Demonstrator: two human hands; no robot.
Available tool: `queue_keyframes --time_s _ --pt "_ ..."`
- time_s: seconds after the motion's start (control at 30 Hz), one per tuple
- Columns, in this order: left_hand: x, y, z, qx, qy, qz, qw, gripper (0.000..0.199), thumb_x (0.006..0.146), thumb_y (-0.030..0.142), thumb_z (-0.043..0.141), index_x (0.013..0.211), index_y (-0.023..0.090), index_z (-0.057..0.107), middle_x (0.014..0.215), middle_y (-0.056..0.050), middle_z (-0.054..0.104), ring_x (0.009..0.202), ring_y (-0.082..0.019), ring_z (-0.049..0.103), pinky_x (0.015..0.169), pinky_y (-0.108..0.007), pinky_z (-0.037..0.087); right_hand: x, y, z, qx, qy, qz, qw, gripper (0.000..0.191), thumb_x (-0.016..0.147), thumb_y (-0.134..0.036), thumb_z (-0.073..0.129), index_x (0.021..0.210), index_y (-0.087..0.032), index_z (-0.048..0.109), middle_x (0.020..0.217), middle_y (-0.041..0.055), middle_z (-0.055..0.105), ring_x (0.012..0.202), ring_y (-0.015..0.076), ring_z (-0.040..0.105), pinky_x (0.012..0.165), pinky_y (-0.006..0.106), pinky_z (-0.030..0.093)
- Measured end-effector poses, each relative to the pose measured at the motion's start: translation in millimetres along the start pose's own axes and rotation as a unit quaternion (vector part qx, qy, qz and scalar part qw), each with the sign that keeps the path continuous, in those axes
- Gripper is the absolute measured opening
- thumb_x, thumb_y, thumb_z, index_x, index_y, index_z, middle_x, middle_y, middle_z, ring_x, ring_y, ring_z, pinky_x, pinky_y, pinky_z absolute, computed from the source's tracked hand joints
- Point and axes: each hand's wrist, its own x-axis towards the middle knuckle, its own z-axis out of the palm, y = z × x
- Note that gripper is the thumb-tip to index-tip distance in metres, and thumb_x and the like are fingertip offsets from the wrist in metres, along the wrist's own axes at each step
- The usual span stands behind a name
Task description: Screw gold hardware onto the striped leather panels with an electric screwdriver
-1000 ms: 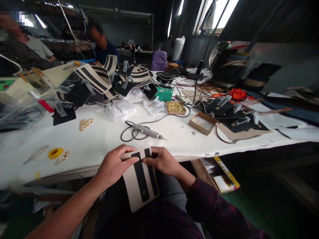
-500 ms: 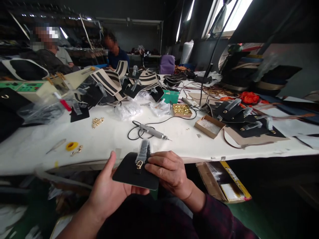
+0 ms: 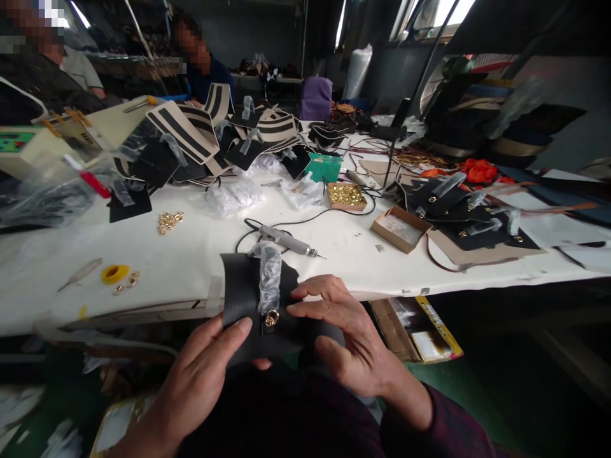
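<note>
A black leather piece (image 3: 241, 289) is tilted up at the table's front edge, with a plastic-wrapped strap (image 3: 270, 280) and a gold metal ring (image 3: 271, 319) on its face. My left hand (image 3: 205, 369) grips its lower left side, thumb on the front. Beside its right edge is my right hand (image 3: 353, 340), fingers apart, fingertips near or lightly against the leather. Just behind the piece lies a grey pen-shaped electric tool (image 3: 289, 242) with a black cord.
Gold rings (image 3: 170, 222), yellow tape (image 3: 115, 274) and an awl-like tool (image 3: 81, 273) lie at left. Behind are boxes of gold parts (image 3: 346, 196) and clear pieces (image 3: 400, 229). Black pieces (image 3: 477, 222) lie right; striped pieces (image 3: 181, 133) are piled behind. Two people sit beyond.
The leather piece has been tilted upright and turned, its strap now hanging down the front. My left thumb has moved onto its face, and my right hand has opened and drawn away slightly.
</note>
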Motion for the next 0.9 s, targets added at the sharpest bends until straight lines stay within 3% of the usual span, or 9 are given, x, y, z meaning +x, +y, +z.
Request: queue_keyframes --time_s 0.07,0.13,0.2,0.37,0.57,0.77,0.9 --pt "0.0 -0.7 -1.6 0.044 0.019 0.03 0.998 0.032 0.069 0.037 0.092 0.098 0.028 0.086 0.107 -0.005 0.083 0.098 -0.028 0.079 0.081 -0.028 0.066 0.7 -1.5 8.2 -0.045 0.023 0.011 0.999 0.032 0.095 -0.041 0.073 0.123 -0.025 0.075 0.11 0.0092 0.074 0.104 0.026 0.067 0.092 0.045 0.052" --pt "3.3 8.3 2.2 0.079 0.028 0.05 0.995 0.02 0.083 0.034 0.08 0.1 0.028 0.085 0.097 -0.004 0.083 0.088 -0.023 0.079 0.075 -0.024 0.066 0.5 -0.6 20.2 -0.079 0.045 0.023 0.996 0.028 0.093 -0.034 0.08 0.12 -0.026 0.076 0.1 0.0064 0.075 0.095 0.0226 0.066 0.086 0.042 0.051" --pt "8.3 21.5 8.4 0.122 0.013 0.085 0.989 0.021 0.094 0.031 0.065 0.096 0.026 0.085 0.088 -0.004 0.082 0.079 -0.021 0.078 0.07 -0.023 0.065 0.3 1.5 32.0 -0.087 0.066 0.031 0.994 0.02 0.095 -0.027 0.078 0.115 -0.026 0.077 0.094 0.0041 0.075 0.09 0.0201 0.067 0.084 0.04 0.049" --pt "15.6 39.3 15.9 0.161 0.016 0.117 0.98 0.03 0.098 0.028 0.054 0.09 0.023 0.083 0.08 -0.005 0.081 0.069 -0.019 0.076 0.066 -0.021 0.062 1.3 7.1 44.9 -0.036 0.066 0.034 0.997 0.009 0.097 -0.016 0.073 0.102 -0.023 0.077 0.091 0.0026 0.075 0.088 0.0171 0.068 0.084 0.036 0.05" --pt "16.2 41.7 13.5 0.093 -0.022 0.047 0.994 0.031 0.097 0.031 0.056 0.082 0.024 0.083 0.069 -0.002 0.076 0.063 -0.017 0.071 0.061 -0.02 0.06 4.0 11.0 36.8 -0.054 0.012 -0.003 0.998 0.015 0.1 -0.018 0.07 0.113 -0.023 0.075 0.094 0.0038 0.077 0.084 0.0173 0.067 0.079 0.036 0.05" --pt "14.6 34.5 13.8 -0.007 0.021 -0.1 0.995 0.008 0.079 0.035 0.082 0.075 0.029 0.083 0.077 -0.004 0.078 0.076 -0.024 0.074 0.067 -0.024 0.061 8.6 10.1 29.1 -0.105 -0.039 -0.041 0.993 0.015 0.102 -0.018 0.064 0.114 -0.021 0.072 0.095 0.0053 0.078 0.087 0.0197 0.067 0.079 0.038 0.048" --pt "14.5 34.6 15.5 -0.07 0.006 -0.131 0.989 0.004 0.075 0.029 0.085 0.072 0.029 0.082 0.073 -0.003 0.076 0.074 -0.024 0.071 0.065 -0.025 0.06 9.6 9.9 28.5 -0.114 -0.057 -0.047 0.991 0.015 0.104 -0.018 0.059 0.115 -0.02 0.07 0.096 0.0063 0.077 0.088 0.0202 0.065 0.08 0.038 0.047"
